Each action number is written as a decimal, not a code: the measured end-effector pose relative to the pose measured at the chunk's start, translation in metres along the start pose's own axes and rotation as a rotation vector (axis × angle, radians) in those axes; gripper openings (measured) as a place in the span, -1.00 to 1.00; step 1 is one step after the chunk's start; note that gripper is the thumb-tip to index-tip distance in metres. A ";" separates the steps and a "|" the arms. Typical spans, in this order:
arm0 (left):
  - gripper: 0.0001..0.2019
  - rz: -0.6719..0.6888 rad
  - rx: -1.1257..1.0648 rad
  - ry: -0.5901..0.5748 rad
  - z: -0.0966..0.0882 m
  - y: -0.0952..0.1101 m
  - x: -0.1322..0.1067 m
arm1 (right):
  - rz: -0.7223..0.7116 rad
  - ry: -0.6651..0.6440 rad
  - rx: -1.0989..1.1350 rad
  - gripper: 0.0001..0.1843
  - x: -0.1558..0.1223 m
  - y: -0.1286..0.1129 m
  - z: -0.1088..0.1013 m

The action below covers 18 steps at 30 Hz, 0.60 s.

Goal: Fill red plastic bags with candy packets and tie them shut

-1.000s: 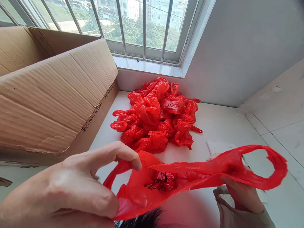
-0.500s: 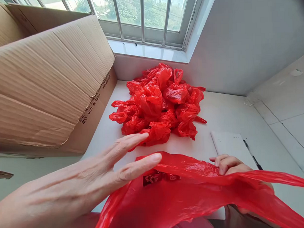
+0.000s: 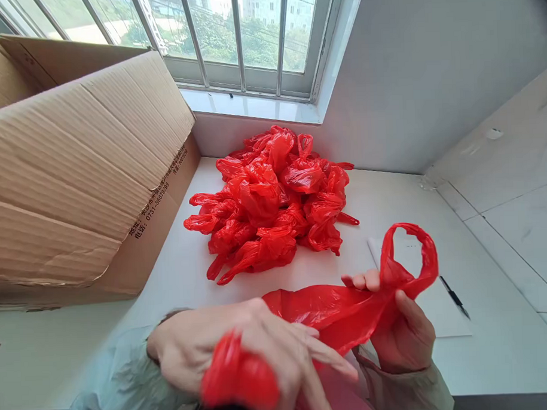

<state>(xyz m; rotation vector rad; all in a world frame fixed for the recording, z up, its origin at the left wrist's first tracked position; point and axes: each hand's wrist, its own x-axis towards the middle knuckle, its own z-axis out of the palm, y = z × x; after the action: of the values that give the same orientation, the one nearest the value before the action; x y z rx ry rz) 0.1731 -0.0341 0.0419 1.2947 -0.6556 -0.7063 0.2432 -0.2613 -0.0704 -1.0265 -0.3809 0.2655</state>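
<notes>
A red plastic bag [image 3: 313, 311] is stretched between my two hands, low in the view. My right hand [image 3: 404, 338] is closed round one handle, thumb in front; its loop stands up above the fingers. My left hand [image 3: 256, 349], smeared by motion, reaches across the bag with its back up and fingers angled down to the right. A blurred red handle end bulges out beside it, gathered in the hand. How the left thumb lies is hidden. Beyond both hands a pile of knotted red plastic bags [image 3: 273, 199] lies on the white table [image 3: 168, 280].
At the left stands a large open cardboard box [image 3: 84, 176] with printed text. On the right a black pen [image 3: 456, 297] lies on white paper [image 3: 443, 318]. Behind the pile are a grey wall and a barred window [image 3: 227, 39]. Tiled wall runs along the right.
My left hand has moved right and down across the bag, from stretched-out fingers to gathering a handle. The bag's mouth has narrowed; my right hand now grips a handle loop. The view shifted slightly.
</notes>
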 end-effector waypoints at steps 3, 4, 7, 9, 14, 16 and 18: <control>-0.58 -0.002 -0.524 0.621 0.007 -0.032 0.011 | -0.094 -0.001 -0.019 -0.81 -0.001 -0.002 0.013; -0.61 -0.006 -0.575 0.759 0.008 -0.042 0.014 | -0.111 0.009 -0.083 -0.85 -0.003 -0.004 0.017; -0.70 -0.060 -0.516 0.864 0.008 -0.057 0.020 | -0.158 -0.021 -0.433 -0.81 -0.009 -0.015 0.028; -0.46 -0.074 -0.340 0.738 0.007 -0.055 0.020 | -0.285 -0.177 -0.740 -0.68 -0.008 -0.022 0.037; -0.66 0.087 0.182 0.538 0.013 -0.039 0.014 | -0.741 -0.471 -1.229 -0.72 0.004 -0.026 0.066; -0.78 0.044 0.233 0.581 0.018 -0.038 0.010 | -0.782 -0.474 -1.283 -0.68 0.007 -0.028 0.070; -0.75 -0.050 0.207 0.625 0.021 -0.042 0.006 | -0.691 -0.544 -1.269 -0.60 0.010 -0.032 0.067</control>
<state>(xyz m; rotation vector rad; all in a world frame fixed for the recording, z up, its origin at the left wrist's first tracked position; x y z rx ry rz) 0.1569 -0.0573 0.0037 1.6236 -0.1862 -0.2436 0.2249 -0.2212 -0.0096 -1.9597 -1.4732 -0.4142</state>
